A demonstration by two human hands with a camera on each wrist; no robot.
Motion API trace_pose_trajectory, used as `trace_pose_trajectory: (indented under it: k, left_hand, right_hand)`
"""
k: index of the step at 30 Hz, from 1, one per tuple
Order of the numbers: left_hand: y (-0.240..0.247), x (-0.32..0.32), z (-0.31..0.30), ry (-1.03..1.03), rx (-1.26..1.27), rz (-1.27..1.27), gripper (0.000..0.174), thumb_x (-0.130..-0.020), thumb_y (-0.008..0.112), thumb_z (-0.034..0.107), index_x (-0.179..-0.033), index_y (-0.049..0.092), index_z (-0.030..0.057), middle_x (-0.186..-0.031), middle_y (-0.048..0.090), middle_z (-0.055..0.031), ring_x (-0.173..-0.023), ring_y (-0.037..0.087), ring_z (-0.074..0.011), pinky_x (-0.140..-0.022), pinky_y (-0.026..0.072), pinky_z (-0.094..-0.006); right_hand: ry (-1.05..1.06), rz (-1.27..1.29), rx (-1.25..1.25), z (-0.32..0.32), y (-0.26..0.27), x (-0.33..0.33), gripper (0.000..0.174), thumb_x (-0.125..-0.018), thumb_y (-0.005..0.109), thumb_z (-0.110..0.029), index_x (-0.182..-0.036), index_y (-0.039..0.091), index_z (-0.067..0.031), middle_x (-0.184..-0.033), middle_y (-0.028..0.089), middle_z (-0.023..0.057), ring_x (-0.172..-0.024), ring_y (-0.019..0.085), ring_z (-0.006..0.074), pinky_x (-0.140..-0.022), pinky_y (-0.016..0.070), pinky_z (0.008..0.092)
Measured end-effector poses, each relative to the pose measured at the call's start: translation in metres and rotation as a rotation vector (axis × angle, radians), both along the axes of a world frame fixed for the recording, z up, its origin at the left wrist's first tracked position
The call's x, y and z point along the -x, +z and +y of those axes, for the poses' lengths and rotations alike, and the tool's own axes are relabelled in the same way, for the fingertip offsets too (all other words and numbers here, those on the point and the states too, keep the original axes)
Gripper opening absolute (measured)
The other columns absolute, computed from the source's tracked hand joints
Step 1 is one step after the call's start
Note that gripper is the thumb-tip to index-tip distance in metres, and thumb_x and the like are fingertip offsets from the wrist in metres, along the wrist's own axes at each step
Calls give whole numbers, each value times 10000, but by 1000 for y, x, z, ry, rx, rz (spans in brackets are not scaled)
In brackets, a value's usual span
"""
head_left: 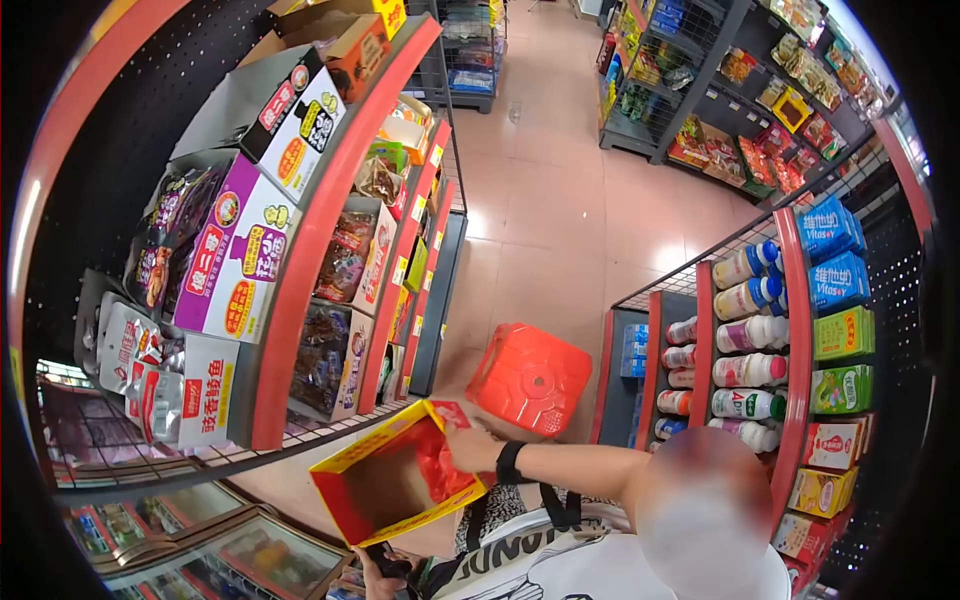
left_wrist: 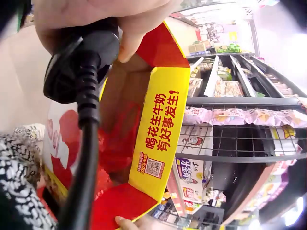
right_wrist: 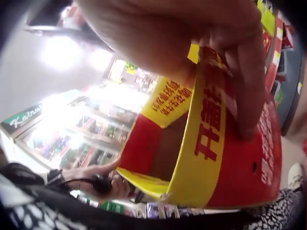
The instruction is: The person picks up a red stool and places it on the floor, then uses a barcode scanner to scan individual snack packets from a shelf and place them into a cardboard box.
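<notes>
A red and yellow cardboard box (head_left: 338, 488) with its open side facing up is held between both hands in the head view. Crumpled red material (head_left: 440, 468) lies against its inner wall. The right hand (head_left: 474, 448) grips the upper right edge; in the right wrist view this hand (right_wrist: 211, 52) has its fingers over the red outer panel. At the lower edge is the left hand (head_left: 384, 574), partly hidden by a black wrist device. The left wrist view shows the left hand (left_wrist: 105, 19) pinching the box rim, above the yellow printed flap (left_wrist: 158, 129).
A red plastic stool (head_left: 535, 380) stands on the tiled floor just beyond the box. Shelves of snack boxes (head_left: 240, 250) rise at the left, and shelves of bottles and cartons (head_left: 750, 350) at the right. Glass-topped freezers (head_left: 260, 560) stand at the lower left.
</notes>
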State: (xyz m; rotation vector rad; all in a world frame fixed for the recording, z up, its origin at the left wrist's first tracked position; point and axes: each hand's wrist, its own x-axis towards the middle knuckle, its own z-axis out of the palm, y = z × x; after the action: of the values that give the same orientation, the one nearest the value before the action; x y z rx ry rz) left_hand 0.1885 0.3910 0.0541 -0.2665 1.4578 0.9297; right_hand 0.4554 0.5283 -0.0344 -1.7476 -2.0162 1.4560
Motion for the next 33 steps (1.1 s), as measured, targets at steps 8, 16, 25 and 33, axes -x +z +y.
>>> trace_pose_trajectory:
  k: [8,16,25,33]
  left_hand:
    - [-68,67,-17,94,305,-144,180,-788,584,276,-664,529,158,-625,485,-25,-572,457,-140,-528,407,-306]
    - [-193,162,-82,23,186,-7,146,-753,568,232,-714,525,98,-620,507,-63,-598,500,-194,-569,443,-349]
    - [-206,128,-49,-22,241,-49,120,-683,526,126,-608,435,105,-538,478,-63,-497,485,-201,-510,435,-377]
    - [-328,102,-113,164,238,-210,161,-751,525,164,-688,414,66,-588,479,-91,-528,479,-207,-514,431,-321]
  right_hand:
    - [7,-287,10,50,24,-104,460,-728,463,-125,-1145,397,59,-799,615,228,-737,611,374,-619,475,447]
    - [-112,-582,-71,44,99,-173,541,-712,475,-85,-1237,350,-58,-818,613,218,-783,596,373,-693,464,447]
    - [-84,-828,-90,57,142,-172,694,-730,493,-78,-1365,216,-105,-839,628,188,-765,611,347,-675,472,415]
    - [29,-861,-176,114,159,-182,504,-758,509,-99,-1245,382,-69,-844,638,156,-796,626,312,-678,485,389]
